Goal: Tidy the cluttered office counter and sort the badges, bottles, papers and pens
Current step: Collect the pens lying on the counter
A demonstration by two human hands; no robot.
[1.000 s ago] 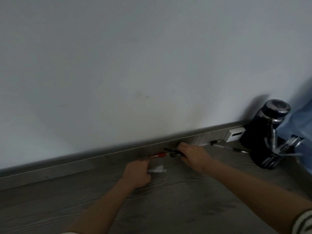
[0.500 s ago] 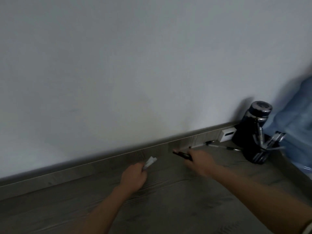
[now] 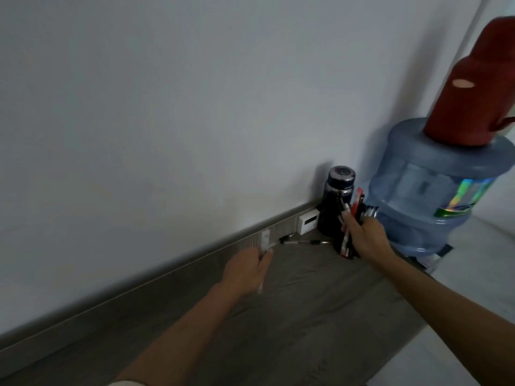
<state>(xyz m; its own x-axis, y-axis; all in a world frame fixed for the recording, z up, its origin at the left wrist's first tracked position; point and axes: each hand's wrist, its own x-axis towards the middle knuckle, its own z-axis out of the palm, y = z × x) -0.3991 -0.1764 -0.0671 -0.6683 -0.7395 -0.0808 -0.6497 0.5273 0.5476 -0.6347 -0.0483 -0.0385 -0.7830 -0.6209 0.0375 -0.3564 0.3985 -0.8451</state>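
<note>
Head view: the right hand (image 3: 365, 236), which a second ago was picking pens off the counter (image 3: 278, 330) by the grey upstand, has now travelled to the far right corner. It sits at the mouth of the black pen holder (image 3: 351, 253), just in front of the dark bottle (image 3: 338, 190). Its fingers curl round the pens (image 3: 345, 232) it carried over. Whether they are already seated in the holder is too blurred to tell. I judge this batch of pens is nearly sorted.

The left hand (image 3: 248, 270) has stayed mid-counter, clamped on a white pen (image 3: 69, 238). That pen lay roughly level a second ago and now stands close to upright. Its long axis runs from below the palm up towards the wall, with one end showing above the fingers and the other below the heel of the hand. Which end is the tip I cannot tell.

One loose pen (image 3: 306, 241) is left on the counter at the foot of the upstand, lying left to right, just left of the bottle and below the small white box (image 3: 308, 222). It and the white pen look like the next to go in.
</note>
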